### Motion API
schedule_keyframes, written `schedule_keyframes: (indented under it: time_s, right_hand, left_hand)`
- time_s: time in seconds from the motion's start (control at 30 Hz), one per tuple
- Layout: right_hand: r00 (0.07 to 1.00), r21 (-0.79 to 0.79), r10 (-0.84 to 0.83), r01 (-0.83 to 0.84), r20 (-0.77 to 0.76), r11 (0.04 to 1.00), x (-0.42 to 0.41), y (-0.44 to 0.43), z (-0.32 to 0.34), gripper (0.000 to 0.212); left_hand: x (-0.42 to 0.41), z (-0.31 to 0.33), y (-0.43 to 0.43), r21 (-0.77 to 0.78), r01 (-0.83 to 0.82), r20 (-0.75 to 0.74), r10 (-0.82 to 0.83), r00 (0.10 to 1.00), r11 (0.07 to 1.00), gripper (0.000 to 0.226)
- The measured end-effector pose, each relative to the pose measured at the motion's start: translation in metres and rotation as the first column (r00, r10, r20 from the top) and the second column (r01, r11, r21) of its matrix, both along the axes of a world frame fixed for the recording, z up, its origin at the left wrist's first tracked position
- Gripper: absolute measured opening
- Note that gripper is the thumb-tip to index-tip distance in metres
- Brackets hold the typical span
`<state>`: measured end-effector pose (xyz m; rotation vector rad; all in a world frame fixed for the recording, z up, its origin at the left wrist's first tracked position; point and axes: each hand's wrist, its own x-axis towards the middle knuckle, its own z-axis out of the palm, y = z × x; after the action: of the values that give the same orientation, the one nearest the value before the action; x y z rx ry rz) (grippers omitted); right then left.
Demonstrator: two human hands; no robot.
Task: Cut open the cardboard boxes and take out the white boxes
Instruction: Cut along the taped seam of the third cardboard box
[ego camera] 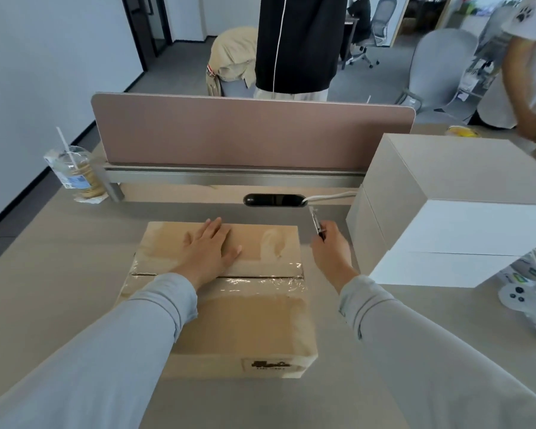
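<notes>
On the worktop, left hand fingers lie flat, spread on the taped cardboard box; right hand fingers grip a knife beside it.

cardboard box: brown, lying flat, seam taped | white boxes: stacked, just right

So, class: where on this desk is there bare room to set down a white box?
Bare desk lies left of the cardboard box, out toward the cup, and along the near edge. The right is crowded: stacked white boxes, then a controller.
</notes>
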<state>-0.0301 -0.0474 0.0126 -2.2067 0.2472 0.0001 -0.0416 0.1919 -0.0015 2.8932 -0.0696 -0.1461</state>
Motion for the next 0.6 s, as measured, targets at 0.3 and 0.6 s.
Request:
schedule_keyframes:
  time_s: [0.3,0.6]
  right_hand:
    - [0.974,-0.128,0.228,-0.228,-0.015,0.965,-0.012,0.102,0.028,0.025]
    - [0.848,-0.214,0.526,-0.526,-0.064,0.823,-0.044,0.197,0.024,0.021]
  left_hand:
    - [-0.055,0.007,0.090,-0.021,-0.100,-0.114,0.097,0.989,0.995,0.098]
    - [-0.083,-0.003,0.142,-0.599,-0.259,-0.421,-0.023,0.907,0.758,0.038]
